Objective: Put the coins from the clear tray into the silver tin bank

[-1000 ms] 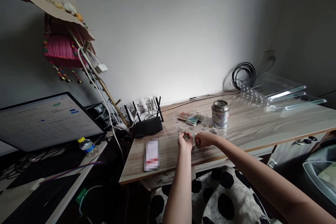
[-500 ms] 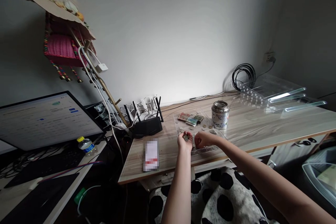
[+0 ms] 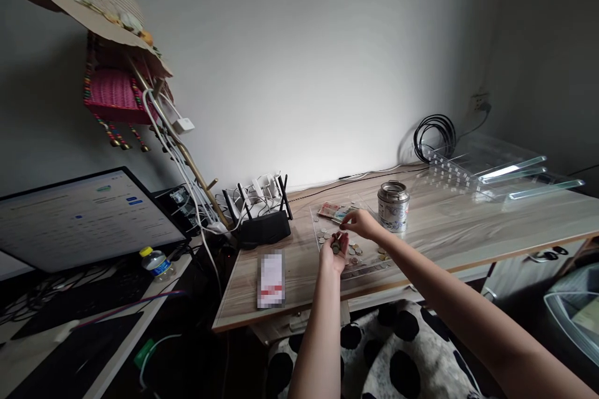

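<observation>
My left hand is cupped palm up over a clear shallow tray, with coins lying in its curled fingers. Just above and to the right of it, my right hand has its thumb and fingers pinched together; whatever is between the fingertips is too small to make out. Loose coins are scattered across the tray. Partly behind the right hand, several banknotes lie at the tray's far side. A patterned metal tin with a rimmed top stands right of the right hand.
A black router with antennas sits left of the tray, and a blurred white-and-red item lies nearer. Stacked clear acrylic pieces and a coiled black cable are at the right. A bottle stands beside the monitor.
My right hand has lifted from among the coins in the tray and moved up and away, now covering part of the banknotes. The left hand has shifted slightly right, still holding coins.
</observation>
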A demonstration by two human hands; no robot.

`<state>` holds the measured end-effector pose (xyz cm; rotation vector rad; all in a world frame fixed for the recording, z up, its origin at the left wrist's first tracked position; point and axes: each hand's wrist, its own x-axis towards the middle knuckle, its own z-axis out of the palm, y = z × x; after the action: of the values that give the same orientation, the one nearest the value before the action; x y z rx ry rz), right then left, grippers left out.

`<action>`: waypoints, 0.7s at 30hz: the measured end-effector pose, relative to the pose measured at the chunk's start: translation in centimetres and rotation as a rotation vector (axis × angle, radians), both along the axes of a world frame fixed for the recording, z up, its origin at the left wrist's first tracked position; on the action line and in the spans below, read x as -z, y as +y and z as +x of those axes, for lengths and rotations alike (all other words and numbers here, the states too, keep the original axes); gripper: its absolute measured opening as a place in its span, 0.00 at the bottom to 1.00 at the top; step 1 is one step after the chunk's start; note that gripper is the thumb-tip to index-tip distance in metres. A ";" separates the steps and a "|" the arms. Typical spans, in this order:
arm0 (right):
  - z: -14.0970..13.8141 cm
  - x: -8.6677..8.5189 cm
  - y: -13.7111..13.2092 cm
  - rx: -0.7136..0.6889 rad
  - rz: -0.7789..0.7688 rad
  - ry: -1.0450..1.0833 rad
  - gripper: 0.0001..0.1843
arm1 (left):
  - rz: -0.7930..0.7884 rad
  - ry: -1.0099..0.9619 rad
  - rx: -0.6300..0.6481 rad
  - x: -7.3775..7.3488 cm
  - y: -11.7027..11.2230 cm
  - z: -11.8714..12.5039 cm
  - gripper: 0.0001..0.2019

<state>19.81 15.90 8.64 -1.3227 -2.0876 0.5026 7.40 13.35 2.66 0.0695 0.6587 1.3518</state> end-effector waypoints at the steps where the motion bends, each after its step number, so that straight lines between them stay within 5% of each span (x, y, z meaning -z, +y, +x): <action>1: 1.0 -0.4 0.0 0.043 0.064 0.017 0.11 | -0.009 0.004 -0.021 0.0 -0.1 0.0 0.08; 5: 7.3 -2.8 1.4 0.355 0.275 -0.035 0.13 | 0.013 0.021 0.039 -0.1 -0.3 0.0 0.08; 10: 13.3 -4.4 4.3 0.473 0.162 -0.173 0.09 | 0.130 0.040 0.178 0.0 -0.5 -0.2 0.06; 17: 14.4 -4.1 6.4 0.402 0.081 -0.210 0.08 | 0.161 0.103 0.199 0.0 -0.5 -0.3 0.07; 21: 13.2 -4.3 5.0 0.487 0.233 -0.190 0.10 | 0.160 0.130 0.215 0.0 -0.5 -0.3 0.07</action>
<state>33.02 20.94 12.90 -1.7109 -1.8040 -0.0748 7.12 12.80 2.62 0.3505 0.6316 1.1962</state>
